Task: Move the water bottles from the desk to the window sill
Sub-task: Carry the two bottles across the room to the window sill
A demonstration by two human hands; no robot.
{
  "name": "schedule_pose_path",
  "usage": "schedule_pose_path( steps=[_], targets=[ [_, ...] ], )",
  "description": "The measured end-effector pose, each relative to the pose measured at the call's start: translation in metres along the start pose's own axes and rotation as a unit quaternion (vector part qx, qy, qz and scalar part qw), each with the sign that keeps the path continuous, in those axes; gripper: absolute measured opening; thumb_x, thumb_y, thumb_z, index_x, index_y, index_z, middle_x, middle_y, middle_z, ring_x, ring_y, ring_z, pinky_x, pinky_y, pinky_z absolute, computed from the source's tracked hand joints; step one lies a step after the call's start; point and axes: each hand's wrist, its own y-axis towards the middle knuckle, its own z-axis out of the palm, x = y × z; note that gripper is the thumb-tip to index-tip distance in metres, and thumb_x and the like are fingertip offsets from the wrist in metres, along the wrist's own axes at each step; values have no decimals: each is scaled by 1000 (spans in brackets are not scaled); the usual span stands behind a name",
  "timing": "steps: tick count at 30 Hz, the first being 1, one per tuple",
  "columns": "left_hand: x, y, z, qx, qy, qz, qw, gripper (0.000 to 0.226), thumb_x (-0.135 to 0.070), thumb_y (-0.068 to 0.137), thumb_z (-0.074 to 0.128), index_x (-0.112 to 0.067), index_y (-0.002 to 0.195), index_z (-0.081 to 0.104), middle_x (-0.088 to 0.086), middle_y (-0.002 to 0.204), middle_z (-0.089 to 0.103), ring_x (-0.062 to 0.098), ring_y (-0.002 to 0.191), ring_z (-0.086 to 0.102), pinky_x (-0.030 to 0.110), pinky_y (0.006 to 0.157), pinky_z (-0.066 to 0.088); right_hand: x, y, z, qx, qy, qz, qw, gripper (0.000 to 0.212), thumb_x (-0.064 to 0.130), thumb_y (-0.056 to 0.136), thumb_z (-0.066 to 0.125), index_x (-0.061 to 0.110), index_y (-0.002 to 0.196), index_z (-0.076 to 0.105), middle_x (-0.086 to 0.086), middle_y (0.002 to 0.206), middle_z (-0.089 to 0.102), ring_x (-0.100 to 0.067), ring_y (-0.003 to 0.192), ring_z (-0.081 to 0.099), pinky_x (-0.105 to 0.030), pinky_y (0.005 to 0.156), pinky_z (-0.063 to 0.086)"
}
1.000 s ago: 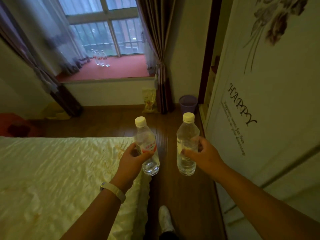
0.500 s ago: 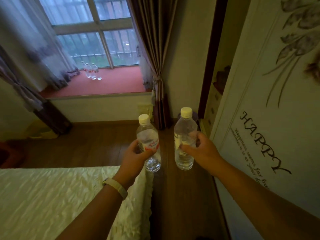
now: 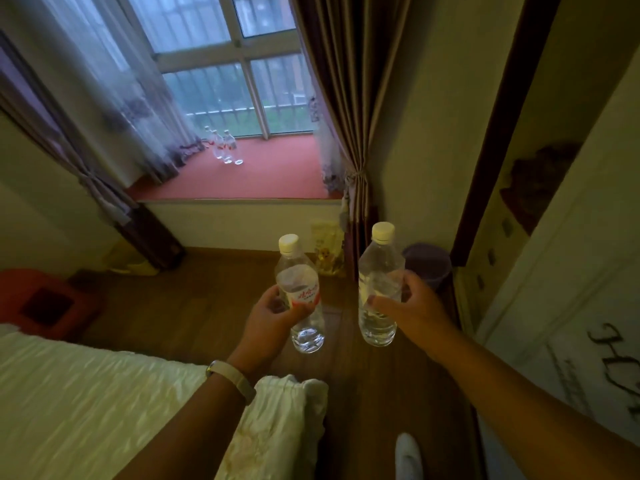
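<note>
Now, at the far left, an orange plastic stool (image 3: 41, 303) stands on the brown wooden floor (image 3: 194, 306), and the pale cream bedcover (image 3: 86, 403) fills the lower left corner. Above it, the red window sill (image 3: 263, 178) carries three clear plastic water bottles (image 3: 225, 147), which stand close together near the sheer white curtain (image 3: 114, 81). The left hand (image 3: 268, 322), with a light wristband (image 3: 231, 378), is closed around a clear water bottle with a red label and a white cap (image 3: 299, 292), held upright. Just beside it, the right hand (image 3: 412, 310) grips a second clear water bottle with a white cap (image 3: 379, 282), also upright; the two bottles do not touch. Behind them, a purple plastic bin (image 3: 429, 265) stands by the dark striped curtain (image 3: 346, 98).
</note>
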Motion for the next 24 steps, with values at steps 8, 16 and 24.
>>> schedule_pose_path(
  steps=[8,16,24],
  targets=[
    [-35,81,23,-51,-2,-5,999,40,-5,82,72,-16,118,61,4,109,72,17,98,70,19,69,56,23,122,-19,63,-9,-16,998,46,30,75,83,26,114,58,8,106,64,-13,98,62,-23,69,48],
    [-43,152,2,-82,-23,-26,996,60,-25,69,73,-14,126,57,7,118,69,25,108,66,42,92,53,37,201,-2,128,-7,-2,992,57,31,76,82,25,126,54,4,117,62,-8,101,58,-19,69,48],
    [-18,265,-18,-90,-85,-57,991,42,-5,84,68,-15,123,58,8,117,68,25,107,65,36,86,53,32,295,32,132,-37,25,990,40,27,78,81,31,110,57,6,111,64,-9,100,60,-22,71,49]
  ],
)
